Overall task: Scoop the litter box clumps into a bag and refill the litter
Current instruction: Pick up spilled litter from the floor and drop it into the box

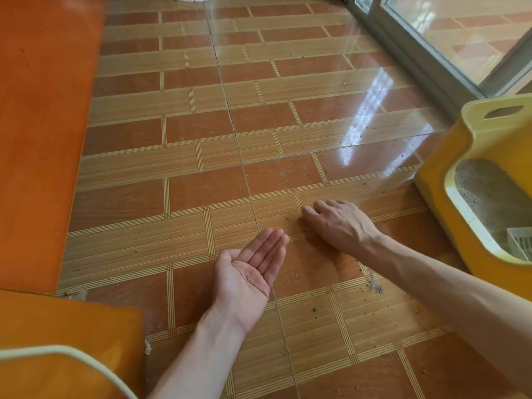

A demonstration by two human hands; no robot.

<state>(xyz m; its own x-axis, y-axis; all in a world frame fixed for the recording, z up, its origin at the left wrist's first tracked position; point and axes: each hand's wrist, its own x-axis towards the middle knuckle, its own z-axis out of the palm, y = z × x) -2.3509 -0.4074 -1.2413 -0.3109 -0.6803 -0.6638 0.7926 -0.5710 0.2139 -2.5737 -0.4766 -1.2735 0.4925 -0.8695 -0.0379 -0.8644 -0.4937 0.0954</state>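
Note:
My left hand (250, 269) lies palm up just above the tiled floor, fingers straight, with a few litter grains (249, 279) in the palm. My right hand (336, 223) rests palm down on the floor just right of it, fingers curled with the tips on the tiles among scattered litter grains (374, 287). The yellow litter box (449, 156) stands at the right edge, holding grey litter (486, 194). A white slotted scoop (521, 244) lies inside it, partly cut off by the frame.
An orange wall (43, 110) runs along the left. An orange object with a pale rim (63, 349) sits at the bottom left. A glass sliding door (449, 38) is at the top right. Glossy tiles (230, 110) stretch ahead.

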